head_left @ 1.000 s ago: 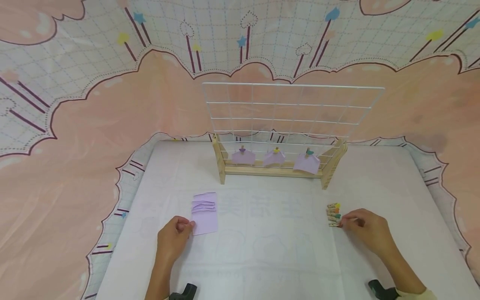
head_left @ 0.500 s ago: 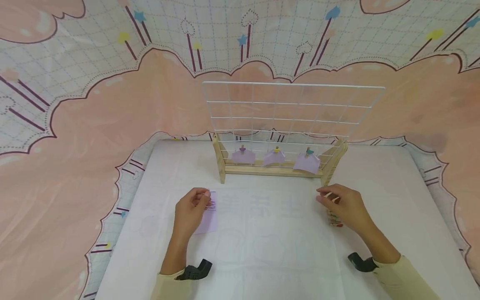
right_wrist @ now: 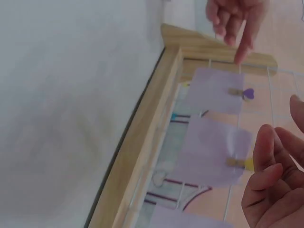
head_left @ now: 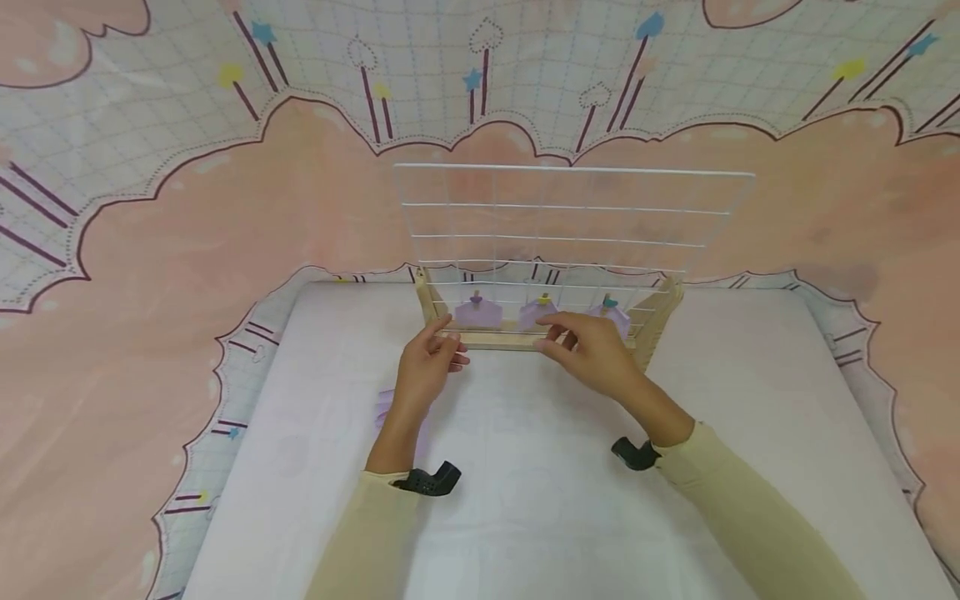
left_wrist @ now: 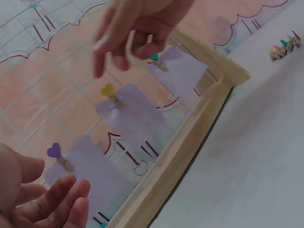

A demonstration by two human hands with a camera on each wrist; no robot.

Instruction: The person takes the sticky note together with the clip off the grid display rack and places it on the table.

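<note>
Three lavender paper notes hang in a row on a white wire grid (head_left: 573, 169), low down, each by one small wooden clothespin. Heart colours from the person's left: purple-heart clothespin (left_wrist: 65, 164) on the left note (head_left: 478, 313), yellow-heart clothespin (left_wrist: 114, 99) on the middle note (head_left: 534, 315), teal-topped clothespin (left_wrist: 161, 65) on the right note (head_left: 617, 320). Grid stands upright in a pale wooden base (head_left: 498, 340) at the far part of a white tabletop (head_left: 525, 517). Left hand (head_left: 426, 367): at the left end of the base, near the left note; index finger extended, other fingers loosely bent, thumb apart from them. Right hand (head_left: 596, 354): before the middle and right notes, covering part of the latter in the head view; fingers gently bent, moderate gap between thumb and index. From where I stand, contact with paper or wire cannot be told for either hand. A fanned stack of lavender notes (head_left: 384, 410) lies on the tabletop, partly behind the left forearm. Several loose clothespins (left_wrist: 285, 47) with coloured tops lie side by side, off the base's right end.
</note>
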